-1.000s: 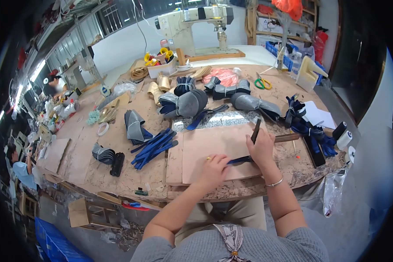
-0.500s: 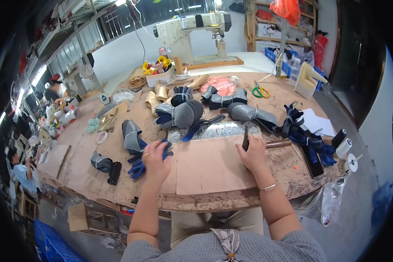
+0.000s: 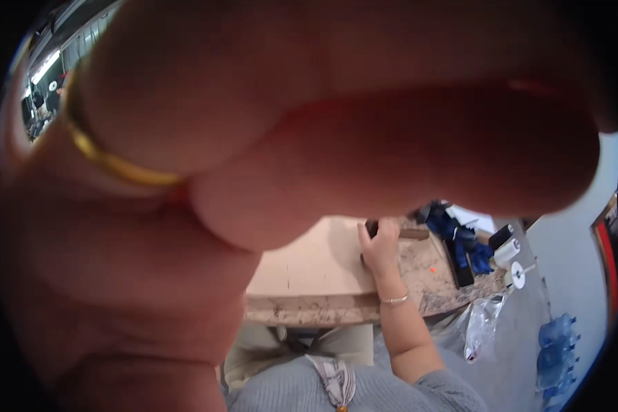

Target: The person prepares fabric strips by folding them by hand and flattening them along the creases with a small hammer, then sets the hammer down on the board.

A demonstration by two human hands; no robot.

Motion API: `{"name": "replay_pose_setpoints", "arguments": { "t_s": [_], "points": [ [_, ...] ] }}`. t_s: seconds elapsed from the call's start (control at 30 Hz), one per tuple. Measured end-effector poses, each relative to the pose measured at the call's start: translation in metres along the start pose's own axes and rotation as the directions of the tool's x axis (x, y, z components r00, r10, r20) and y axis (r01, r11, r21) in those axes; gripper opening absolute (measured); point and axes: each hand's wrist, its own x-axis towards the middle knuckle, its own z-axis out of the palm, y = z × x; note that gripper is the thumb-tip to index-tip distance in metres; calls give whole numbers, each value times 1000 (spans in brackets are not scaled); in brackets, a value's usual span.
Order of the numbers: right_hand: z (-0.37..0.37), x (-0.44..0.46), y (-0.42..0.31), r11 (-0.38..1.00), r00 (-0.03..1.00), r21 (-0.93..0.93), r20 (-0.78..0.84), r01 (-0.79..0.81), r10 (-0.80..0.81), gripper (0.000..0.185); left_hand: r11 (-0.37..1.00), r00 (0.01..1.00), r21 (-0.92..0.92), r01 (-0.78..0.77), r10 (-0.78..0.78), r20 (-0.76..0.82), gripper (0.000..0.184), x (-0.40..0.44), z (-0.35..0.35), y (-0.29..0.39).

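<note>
My left hand (image 3: 206, 158), with a gold ring, is raised right in front of the camera and fills most of the view, blurred. Its fingers lie across the upper part; whether they hold anything is hidden. On the right side of the pale board (image 3: 309, 264) rests my right hand (image 3: 382, 247), its fingers closed around a dark tool (image 3: 371, 228) that shows only in part. A dark brown bar (image 3: 413, 234) lies just right of that hand. Bundled dark blue strips (image 3: 460, 237) are further right.
Black and white thread spools (image 3: 507, 250) stand at the table's right edge, beside a long black object (image 3: 460, 268). A clear plastic bag (image 3: 484, 329) hangs below the edge. Blue water bottles (image 3: 556, 353) are on the floor at right.
My left hand has risen from the blue strips at the left to just before the camera, covering most of the table. My right hand stays on the board with the dark tool.
</note>
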Motion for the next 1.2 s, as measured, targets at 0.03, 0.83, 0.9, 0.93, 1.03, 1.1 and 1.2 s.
{"name": "replay_pose_setpoints", "arguments": {
  "t_s": [0.03, 0.83, 0.9, 0.93, 1.03, 1.1, 1.2],
  "points": [
    [1, 12, 6, 999, 999, -37, -30, 25, -26, 43, 997, 998, 26, -67, 67, 23, 54, -1, -1, 9],
    [5, -3, 2, 997, 994, 51, -100, 55, -50, 42, -328, 526, 680, 656, -447, -723, 38, -294, -91, -268],
    [9, -3, 6, 997, 986, 25, -147, 77, -73, 43, -305, 504, 666, 680, -466, -728, 39, -295, -79, -265],
    [11, -1, 6, 997, 988, 33, -138, 73, -68, 43, -299, 490, 661, 688, -481, -727, 40, -293, -78, -262],
    [8, 0, 3, 999, 994, 47, -109, 16, -10, 44, 264, 664, 609, 748, -299, -685, 34, -244, -78, -247],
    [1, 9, -5, 999, 999, 32, 10, -42, 42, 44, 354, 566, 467, 810, -265, -781, 23, -156, -56, -179],
    [14, 19, 16, 999, 993, 40, 113, 34, -38, 45, 523, 850, 839, 147, 367, -378, 25, -82, -46, -69]
  ]
}}
